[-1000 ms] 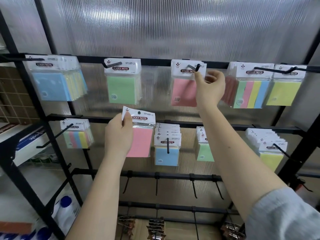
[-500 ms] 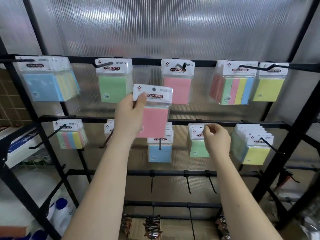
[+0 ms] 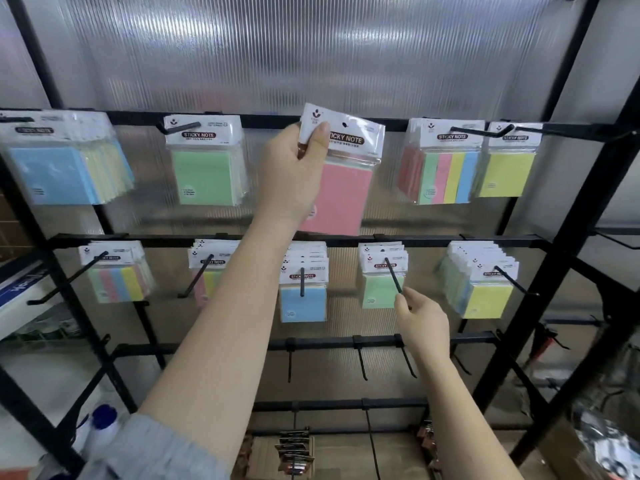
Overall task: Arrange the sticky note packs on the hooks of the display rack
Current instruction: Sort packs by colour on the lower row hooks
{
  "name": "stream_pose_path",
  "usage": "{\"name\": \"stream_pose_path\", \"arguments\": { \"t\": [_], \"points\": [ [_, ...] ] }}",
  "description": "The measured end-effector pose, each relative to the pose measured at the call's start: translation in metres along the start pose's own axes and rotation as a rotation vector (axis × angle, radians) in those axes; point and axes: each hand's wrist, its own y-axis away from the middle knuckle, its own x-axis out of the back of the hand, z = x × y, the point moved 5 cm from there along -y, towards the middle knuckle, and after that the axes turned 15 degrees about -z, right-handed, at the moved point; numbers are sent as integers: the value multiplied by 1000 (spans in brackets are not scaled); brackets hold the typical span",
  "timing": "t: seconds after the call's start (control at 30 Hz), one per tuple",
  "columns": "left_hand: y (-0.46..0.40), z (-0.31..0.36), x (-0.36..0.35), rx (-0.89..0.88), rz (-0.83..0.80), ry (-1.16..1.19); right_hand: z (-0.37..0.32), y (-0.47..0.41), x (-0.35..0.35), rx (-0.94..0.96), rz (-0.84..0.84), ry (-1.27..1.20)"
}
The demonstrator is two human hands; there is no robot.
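Note:
My left hand (image 3: 294, 174) grips a pink sticky note pack (image 3: 343, 192) by the left of its white header card. It holds the pack tilted in front of the middle of the display rack's top bar (image 3: 263, 118). The hook behind the pack is hidden. My right hand (image 3: 420, 327) is lower, and its thumb and forefinger pinch the tip of the hook (image 3: 393, 277) that carries the green packs (image 3: 377, 294) on the second row.
The top row holds blue and yellow packs (image 3: 59, 174), a green pack (image 3: 204, 178), striped packs (image 3: 443, 174) and a yellow pack (image 3: 507, 174). The second row also has striped (image 3: 114, 278), blue (image 3: 303, 303) and yellow packs (image 3: 485, 299). Bare hooks (image 3: 360, 362) hang below.
My left hand has lifted the pink pack from the second row to the top bar. My right hand dropped from the top middle hook to the green packs' hook and slid to its tip.

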Motion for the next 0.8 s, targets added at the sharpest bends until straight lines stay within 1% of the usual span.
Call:
{"name": "stream_pose_path", "arguments": {
  "t": [0.27, 0.57, 0.8],
  "points": [
    [-8, -7, -3, 27, 55, 9, -2, 9, -3, 12, -27, -33],
    [-9, -23, -5, 2, 120, 16, -4, 10, -2, 3, -32, -65],
    [-29, -43, -7, 93, 98, -74, 1, 6, -4, -16, -32, -70]
  ]
}}
